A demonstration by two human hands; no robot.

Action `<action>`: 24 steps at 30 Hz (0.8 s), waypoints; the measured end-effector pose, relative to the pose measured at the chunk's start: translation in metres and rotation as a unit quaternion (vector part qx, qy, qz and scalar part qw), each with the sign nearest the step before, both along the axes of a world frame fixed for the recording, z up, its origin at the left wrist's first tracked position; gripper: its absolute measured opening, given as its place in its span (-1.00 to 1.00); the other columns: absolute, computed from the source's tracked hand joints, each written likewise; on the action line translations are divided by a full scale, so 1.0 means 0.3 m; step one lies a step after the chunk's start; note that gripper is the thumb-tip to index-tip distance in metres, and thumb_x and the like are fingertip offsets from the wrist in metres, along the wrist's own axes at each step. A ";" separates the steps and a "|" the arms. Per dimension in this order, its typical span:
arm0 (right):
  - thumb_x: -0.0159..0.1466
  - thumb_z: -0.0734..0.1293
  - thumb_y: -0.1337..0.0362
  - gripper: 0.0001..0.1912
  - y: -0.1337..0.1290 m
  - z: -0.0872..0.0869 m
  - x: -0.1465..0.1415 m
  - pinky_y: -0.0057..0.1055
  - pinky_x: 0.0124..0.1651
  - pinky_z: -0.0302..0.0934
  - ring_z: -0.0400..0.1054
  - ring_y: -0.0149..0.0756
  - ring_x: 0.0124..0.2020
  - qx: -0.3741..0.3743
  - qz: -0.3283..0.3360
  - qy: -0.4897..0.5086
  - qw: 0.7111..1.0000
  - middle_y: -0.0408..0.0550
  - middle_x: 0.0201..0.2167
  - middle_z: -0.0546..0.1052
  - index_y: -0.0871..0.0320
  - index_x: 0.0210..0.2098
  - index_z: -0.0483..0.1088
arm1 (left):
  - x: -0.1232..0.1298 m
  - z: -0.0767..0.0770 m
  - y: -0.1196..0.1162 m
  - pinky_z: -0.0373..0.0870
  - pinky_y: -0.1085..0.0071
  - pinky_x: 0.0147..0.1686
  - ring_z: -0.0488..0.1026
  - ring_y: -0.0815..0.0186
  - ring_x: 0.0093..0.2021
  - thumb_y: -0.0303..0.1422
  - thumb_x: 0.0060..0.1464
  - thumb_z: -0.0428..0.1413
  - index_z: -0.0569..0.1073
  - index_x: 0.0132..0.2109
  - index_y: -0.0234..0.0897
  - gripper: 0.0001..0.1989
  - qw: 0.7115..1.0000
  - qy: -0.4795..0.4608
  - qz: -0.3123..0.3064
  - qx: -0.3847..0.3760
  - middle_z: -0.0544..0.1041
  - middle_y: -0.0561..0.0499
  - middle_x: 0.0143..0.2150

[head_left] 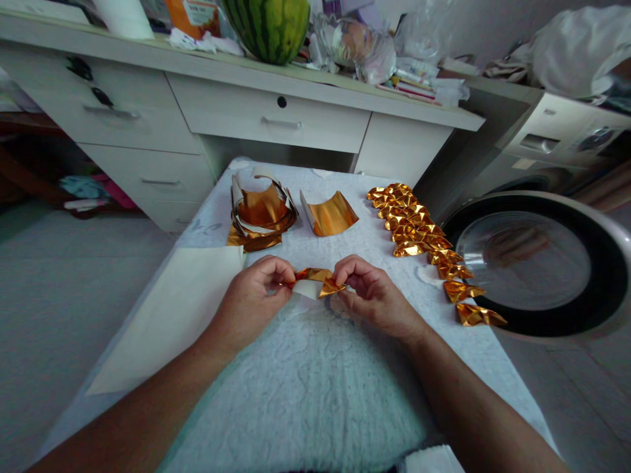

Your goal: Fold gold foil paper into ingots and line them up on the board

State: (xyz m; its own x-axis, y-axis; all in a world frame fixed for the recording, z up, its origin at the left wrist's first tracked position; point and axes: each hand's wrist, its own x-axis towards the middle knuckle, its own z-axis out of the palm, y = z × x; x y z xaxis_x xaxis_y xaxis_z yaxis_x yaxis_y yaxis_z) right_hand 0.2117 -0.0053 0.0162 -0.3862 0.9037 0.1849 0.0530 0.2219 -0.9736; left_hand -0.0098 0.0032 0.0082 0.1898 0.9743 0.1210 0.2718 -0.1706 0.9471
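Observation:
Between my two hands is a partly folded piece of gold foil paper [315, 274], its pale underside showing at the front. My left hand [259, 289] pinches its left end, and my right hand [367, 292] pinches the right end, where a gold corner is folded over. Beyond my left hand sits a stack of curled gold sheets [261, 210]. A single curved gold sheet [332, 213] lies to the right of that stack. Several folded gold pieces [409, 220] stand in overlapping rows along the table's right side.
The table [305, 394] has a pale cloth, with a cream sheet [172, 302] at its left. Behind it, a white counter [221, 69] bears a watermelon [269, 29] and clutter. An open washing machine door [537, 263] is at the right.

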 end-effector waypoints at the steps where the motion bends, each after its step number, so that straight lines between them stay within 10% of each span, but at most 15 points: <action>1: 0.16 0.37 0.40 -0.84 0.000 -0.004 0.000 -0.31 -0.04 0.19 0.27 -0.30 -0.16 0.010 -0.006 -0.015 1.000 -0.09 -0.23 0.34 0.08 -0.28 0.34 | -0.001 0.003 0.000 0.39 0.42 -0.28 0.45 0.32 -0.29 -0.48 -0.07 0.07 0.37 -0.37 -0.24 -0.94 0.999 0.026 0.003 0.028 0.47 0.05 -0.32; 9: 0.09 0.31 0.55 -0.74 0.009 -0.015 0.004 -0.39 -0.15 0.19 0.28 -0.34 -0.24 0.118 -0.043 -0.160 0.979 -0.13 -0.27 0.36 0.10 -0.29 0.33 | 0.005 0.015 -0.013 0.36 0.39 -0.17 0.42 0.30 -0.18 -0.59 -0.05 0.02 0.39 -0.38 -0.22 -0.83 0.975 0.155 -0.015 0.159 0.45 0.03 -0.24; 24: 0.05 0.30 0.59 -0.72 0.019 -0.029 -0.005 -0.35 -0.13 0.16 0.28 -0.27 -0.22 0.180 -0.029 -0.331 0.926 -0.10 -0.32 0.42 0.14 -0.31 0.34 | 0.003 -0.016 -0.013 0.28 0.28 -0.16 0.36 0.21 -0.17 -0.62 -0.05 0.01 0.36 -0.31 -0.21 -0.79 0.931 0.299 -0.118 0.173 0.43 0.02 -0.25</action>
State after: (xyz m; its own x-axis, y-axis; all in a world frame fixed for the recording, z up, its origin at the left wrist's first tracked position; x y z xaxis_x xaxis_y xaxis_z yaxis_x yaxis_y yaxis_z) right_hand 0.2101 0.0003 0.0074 -0.4758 0.8522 0.2179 0.6339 0.5039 -0.5866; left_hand -0.0090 -0.0006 0.0034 0.5274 0.8195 0.2241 0.6492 -0.5589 0.5159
